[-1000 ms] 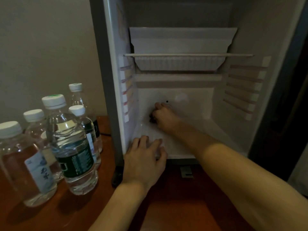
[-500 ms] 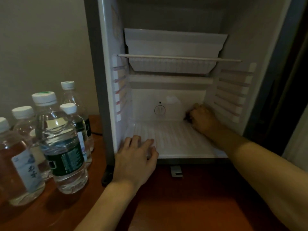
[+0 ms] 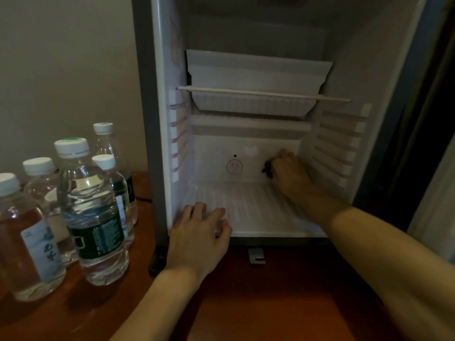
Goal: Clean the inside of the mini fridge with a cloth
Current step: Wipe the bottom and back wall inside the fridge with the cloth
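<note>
The white mini fridge (image 3: 256, 212) stands open on a wooden surface, its ribbed floor bare. My right hand (image 3: 289, 172) reaches deep inside and grips a dark cloth (image 3: 267, 167), pressed against the back wall near the right corner. Only a small part of the cloth shows past my fingers. A round dial (image 3: 234, 166) sits on the back wall left of the cloth. My left hand (image 3: 200, 232) rests on the front left lip of the fridge floor, fingers spread and relaxed.
Several water bottles (image 3: 91, 217) with white caps stand on the wooden top (image 3: 270, 303) left of the fridge. A wire shelf rail (image 3: 263, 94) and a freezer tray (image 3: 253, 104) hang above my right hand. Ribbed shelf slots line both side walls.
My right hand with the cloth swept from the back left of the fridge floor to the right, then up onto the back wall. My left hand stayed on the lip.
</note>
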